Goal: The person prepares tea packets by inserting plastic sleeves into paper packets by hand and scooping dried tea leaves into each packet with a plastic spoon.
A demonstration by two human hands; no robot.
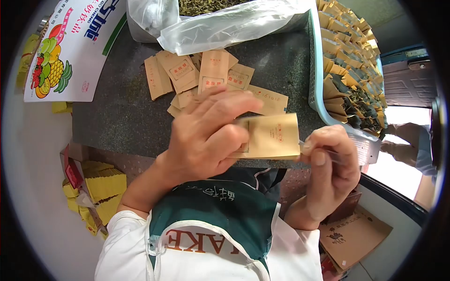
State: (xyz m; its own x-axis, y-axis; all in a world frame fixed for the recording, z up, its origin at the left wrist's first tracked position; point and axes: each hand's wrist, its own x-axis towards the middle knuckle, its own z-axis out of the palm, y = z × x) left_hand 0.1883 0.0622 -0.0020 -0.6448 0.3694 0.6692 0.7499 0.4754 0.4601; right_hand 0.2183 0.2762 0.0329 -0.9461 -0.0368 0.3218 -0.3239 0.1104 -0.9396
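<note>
A small brown paper packet [276,133] with red print lies sideways in front of me, above the table's near edge. My left hand [208,133] grips its left end, with the fingers curled over it and slightly blurred. At the packet's right end, my right hand [332,161] is closed in a pinch. Something thin and clear, like plastic, shows between thumb and fingers there; its exact kind is hard to make out. Just beyond my left hand, several flat paper packets [180,70] lie in a loose pile on the dark table [122,93].
A clear plastic bag [234,30] of dried leaves stands at the back. On the right, a light blue basket [315,70] holds rows of leaf-filled packets. A printed carton [75,51] is at the left. Yellow packets [105,182] are stacked lower left, a brown paper bag [356,234] lower right.
</note>
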